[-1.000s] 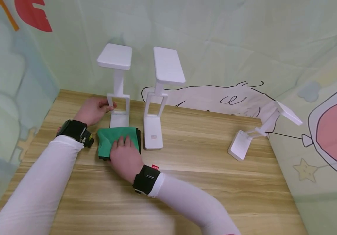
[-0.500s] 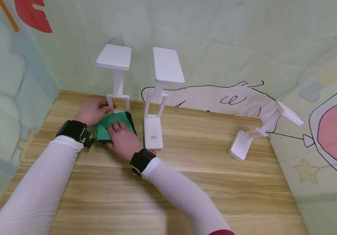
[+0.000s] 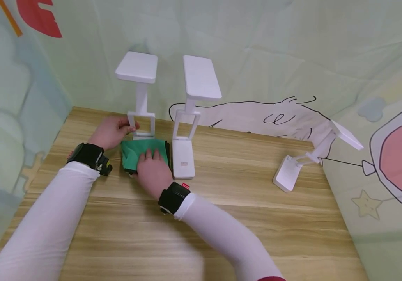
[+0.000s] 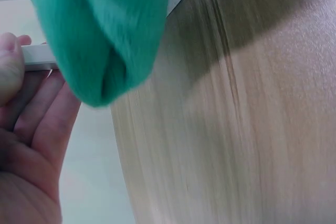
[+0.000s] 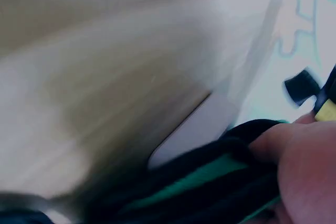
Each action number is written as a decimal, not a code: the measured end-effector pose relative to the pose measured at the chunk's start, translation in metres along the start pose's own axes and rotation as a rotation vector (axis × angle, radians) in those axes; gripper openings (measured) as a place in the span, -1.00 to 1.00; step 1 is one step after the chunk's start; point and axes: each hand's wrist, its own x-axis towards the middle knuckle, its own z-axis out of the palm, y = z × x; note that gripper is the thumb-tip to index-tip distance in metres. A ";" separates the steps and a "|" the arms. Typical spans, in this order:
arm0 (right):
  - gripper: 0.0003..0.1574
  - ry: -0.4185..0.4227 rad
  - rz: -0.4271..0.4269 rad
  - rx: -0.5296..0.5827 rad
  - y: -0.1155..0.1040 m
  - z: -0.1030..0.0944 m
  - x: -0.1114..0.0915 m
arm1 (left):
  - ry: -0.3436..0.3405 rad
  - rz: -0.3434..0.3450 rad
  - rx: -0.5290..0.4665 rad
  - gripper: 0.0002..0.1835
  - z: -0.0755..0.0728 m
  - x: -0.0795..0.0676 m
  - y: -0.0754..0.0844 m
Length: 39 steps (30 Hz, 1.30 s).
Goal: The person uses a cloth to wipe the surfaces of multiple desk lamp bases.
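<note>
A white desk lamp (image 3: 137, 67) stands at the back left, its flat head raised on a jointed frame. Thumb and fingers of my left hand (image 3: 107, 132) pinch the left bar of that frame; the left wrist view shows the pale bar (image 4: 39, 56) between them. My right hand (image 3: 154, 175) holds a folded green cloth (image 3: 132, 150) with black edging over the lamp's base, fingers spread across its top. Along the near edge of the cloth, the right thumb (image 5: 270, 142) shows in the right wrist view. Most of the base is hidden under the cloth.
A second white lamp (image 3: 183, 158) stands close to the right of the cloth. Farther right is a third one (image 3: 286, 173), tilted sideways near the printed fabric wall (image 3: 292, 58). All stand on a wood-grain table (image 3: 239, 210).
My right hand has moved the cloth away from me up the lamp base, leftward toward the frame, then back right and slightly nearer. The left hand keeps its grip on the frame.
</note>
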 end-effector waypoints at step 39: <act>-0.07 0.043 0.022 0.030 -0.003 0.006 0.008 | 0.014 0.002 -0.004 -0.79 0.002 -0.001 0.003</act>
